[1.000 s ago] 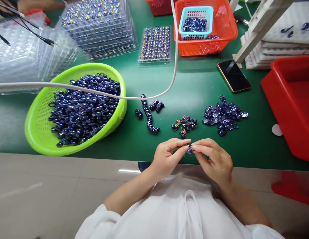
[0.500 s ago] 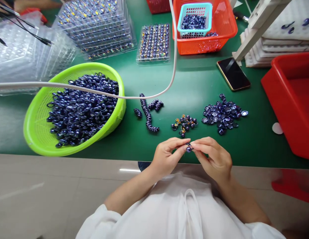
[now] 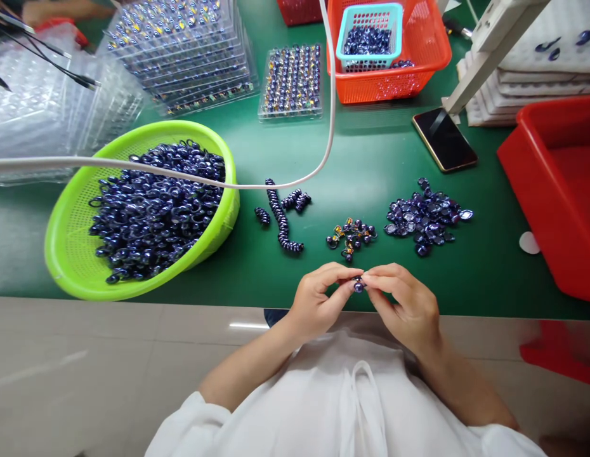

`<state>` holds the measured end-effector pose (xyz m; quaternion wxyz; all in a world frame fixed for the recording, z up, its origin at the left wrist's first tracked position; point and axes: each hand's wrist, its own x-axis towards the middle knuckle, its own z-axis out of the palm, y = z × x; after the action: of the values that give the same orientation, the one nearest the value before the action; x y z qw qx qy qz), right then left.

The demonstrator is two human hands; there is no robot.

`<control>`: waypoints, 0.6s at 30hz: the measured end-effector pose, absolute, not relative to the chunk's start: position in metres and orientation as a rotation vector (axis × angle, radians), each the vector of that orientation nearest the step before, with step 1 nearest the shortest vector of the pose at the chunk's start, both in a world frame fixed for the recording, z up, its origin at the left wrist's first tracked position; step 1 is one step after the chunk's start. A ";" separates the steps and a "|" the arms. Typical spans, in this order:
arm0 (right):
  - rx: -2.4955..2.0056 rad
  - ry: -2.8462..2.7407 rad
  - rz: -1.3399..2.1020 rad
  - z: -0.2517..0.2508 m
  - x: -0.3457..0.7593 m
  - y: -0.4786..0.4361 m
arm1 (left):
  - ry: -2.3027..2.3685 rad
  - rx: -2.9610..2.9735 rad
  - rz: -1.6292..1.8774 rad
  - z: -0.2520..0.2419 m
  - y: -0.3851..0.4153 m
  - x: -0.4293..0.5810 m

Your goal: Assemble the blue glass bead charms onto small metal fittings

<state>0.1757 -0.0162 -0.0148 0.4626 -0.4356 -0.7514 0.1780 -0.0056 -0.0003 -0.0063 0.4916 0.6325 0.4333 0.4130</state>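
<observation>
At the table's front edge, my left hand [image 3: 321, 297] pinches a small, shiny dark-blue beaded piece [image 3: 358, 287] between thumb and fingertips. My right hand [image 3: 405, 306] has its fingertips closed on the same piece from the other side. Its round bead shows; the rest is mostly hidden by fingers. Just beyond my hands lies a small cluster of beaded pieces with amber stones [image 3: 351, 236]. To the right of that cluster is a pile of flat dark-blue pieces [image 3: 421, 216]. A curved row of dark-blue rings [image 3: 281, 222] lies to the left, with shorter rows beside it.
A lime-green basket [image 3: 69, 254] full of dark ring-like pieces stands left, crossed by a white cable [image 3: 331, 95]. Filled clear trays [image 3: 289, 82] are behind. An orange basket [image 3: 426, 63] holds a turquoise one [image 3: 371, 60]. A phone [image 3: 445, 138] and red bin [image 3: 537, 171] are right.
Both hands keep their pinch on the beaded piece, with only a very slight shift of the right hand. The piles and rows on the table look the same.
</observation>
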 end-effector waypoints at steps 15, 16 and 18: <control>-1.274 -1.580 0.791 -0.015 0.171 -0.022 | 1.066 1.618 1.109 -0.007 -0.006 0.000; -1.282 -1.575 0.786 -0.015 0.170 -0.022 | 1.070 1.633 1.111 -0.007 -0.006 0.001; -1.295 -1.561 0.780 -0.016 0.169 -0.022 | 1.072 1.662 1.125 -0.008 -0.007 0.001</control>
<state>0.1689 -0.0225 -0.0157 0.4656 -0.5274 -0.6357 0.3178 0.0012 -0.0068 -0.0078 0.4198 0.6629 0.4277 0.4488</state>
